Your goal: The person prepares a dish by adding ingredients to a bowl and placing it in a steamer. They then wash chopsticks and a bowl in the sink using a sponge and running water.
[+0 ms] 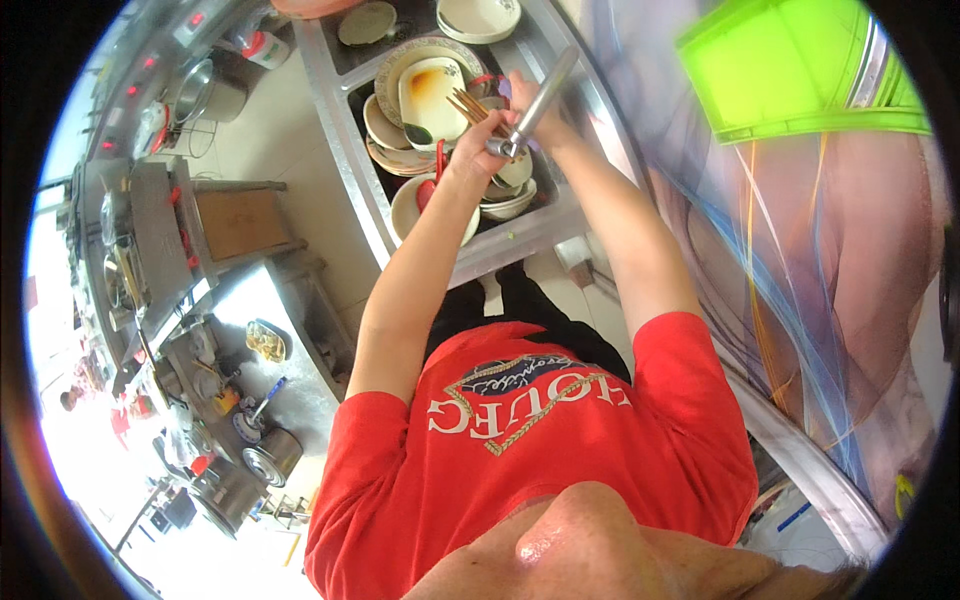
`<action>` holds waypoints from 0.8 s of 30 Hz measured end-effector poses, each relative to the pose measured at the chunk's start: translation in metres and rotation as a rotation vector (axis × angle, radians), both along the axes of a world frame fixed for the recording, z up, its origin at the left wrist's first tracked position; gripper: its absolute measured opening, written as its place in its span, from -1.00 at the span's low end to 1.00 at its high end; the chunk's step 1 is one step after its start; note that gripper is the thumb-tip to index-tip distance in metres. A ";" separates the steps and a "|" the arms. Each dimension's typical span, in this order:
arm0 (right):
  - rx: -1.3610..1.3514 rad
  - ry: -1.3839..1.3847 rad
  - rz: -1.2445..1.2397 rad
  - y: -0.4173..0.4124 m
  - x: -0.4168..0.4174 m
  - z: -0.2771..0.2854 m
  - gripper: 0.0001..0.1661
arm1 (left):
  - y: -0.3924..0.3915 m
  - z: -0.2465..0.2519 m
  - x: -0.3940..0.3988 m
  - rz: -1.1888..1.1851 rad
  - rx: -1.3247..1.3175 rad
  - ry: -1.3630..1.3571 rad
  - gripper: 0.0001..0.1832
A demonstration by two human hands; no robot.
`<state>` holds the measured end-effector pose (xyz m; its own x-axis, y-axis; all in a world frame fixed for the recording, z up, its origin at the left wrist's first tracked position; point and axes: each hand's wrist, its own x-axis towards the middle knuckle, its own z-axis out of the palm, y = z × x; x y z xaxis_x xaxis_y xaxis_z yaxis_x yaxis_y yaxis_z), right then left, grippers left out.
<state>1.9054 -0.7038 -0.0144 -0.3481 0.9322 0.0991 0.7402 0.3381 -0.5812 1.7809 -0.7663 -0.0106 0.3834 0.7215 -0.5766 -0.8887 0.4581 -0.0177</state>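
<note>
My left hand (474, 150) is closed around a bundle of wooden chopsticks (469, 107), whose tips point to the upper left. Close by on the right is my right hand (531, 105), partly covered by the metal faucet spout (544, 94); a bit of purple material shows beside its fingers, and its grip is unclear. Below both hands, the steel sink (581, 169) holds stacked dishes: a squarish plate with a brown stain (433, 94), a patterned round plate (388, 75), and several bowls (510, 208). A red spoon (426, 193) lies by my left wrist.
Bowls (478, 16) and a small plate (367, 24) sit in the farther basin. A bright green plastic basket (780, 75) stands at the upper right beside translucent plastic sheeting. To the left are a steel worktable (292, 375), a wooden board (240, 223) and metal pots (271, 457).
</note>
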 end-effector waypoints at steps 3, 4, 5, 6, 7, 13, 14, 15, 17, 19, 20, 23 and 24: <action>-0.281 0.282 -0.130 0.003 -0.006 0.003 -0.51 | 0.010 -0.001 0.010 0.113 -0.112 -0.059 -0.73; -0.430 0.340 -0.178 0.003 -0.015 0.014 -0.43 | 0.013 -0.015 0.009 0.157 -0.131 -0.009 -0.78; -0.569 0.389 -0.246 0.003 -0.021 0.023 -0.33 | 0.012 -0.027 0.009 0.141 -0.020 -0.004 -0.82; -0.642 0.370 -0.228 0.003 -0.022 0.034 -0.32 | 0.011 -0.028 0.011 0.163 -0.053 -0.027 -0.84; -0.715 0.347 -0.214 0.000 -0.026 0.050 -0.30 | 0.007 -0.030 0.012 0.181 -0.088 -0.054 -0.85; 0.044 -0.417 0.153 0.014 -0.022 0.022 -0.81 | -0.023 -0.030 0.014 0.103 0.032 -0.015 -0.66; 0.060 -0.425 0.163 0.015 -0.024 0.021 -0.81 | -0.025 -0.029 0.012 0.087 0.035 -0.013 -0.67; 0.074 -0.432 0.170 0.015 -0.026 0.021 -0.81 | -0.028 -0.022 0.009 0.075 0.027 -0.085 -0.68; 0.099 -0.460 0.195 0.016 -0.024 0.021 -0.82 | -0.031 -0.009 0.009 0.047 0.025 -0.006 -0.75; 0.045 -0.419 0.153 0.017 -0.025 0.018 -0.81 | -0.027 -0.005 0.013 0.105 -0.010 -0.002 -0.88; 0.039 -0.433 0.153 0.018 -0.027 0.016 -0.79 | -0.028 -0.003 0.015 0.127 -0.056 -0.001 -0.87; 0.158 -0.506 0.159 0.017 -0.029 0.015 -0.84 | -0.033 0.000 0.019 0.054 -0.053 0.000 -0.86; 0.126 -0.462 0.115 0.017 -0.029 0.014 -0.84 | -0.034 -0.002 0.020 0.006 -0.025 0.003 -0.86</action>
<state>1.8766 -0.6863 -0.0007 -0.4824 0.8757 0.0200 0.8645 0.4796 -0.1501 1.8009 -0.8006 -0.0125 0.3769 0.7092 -0.5958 -0.8916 0.4520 -0.0261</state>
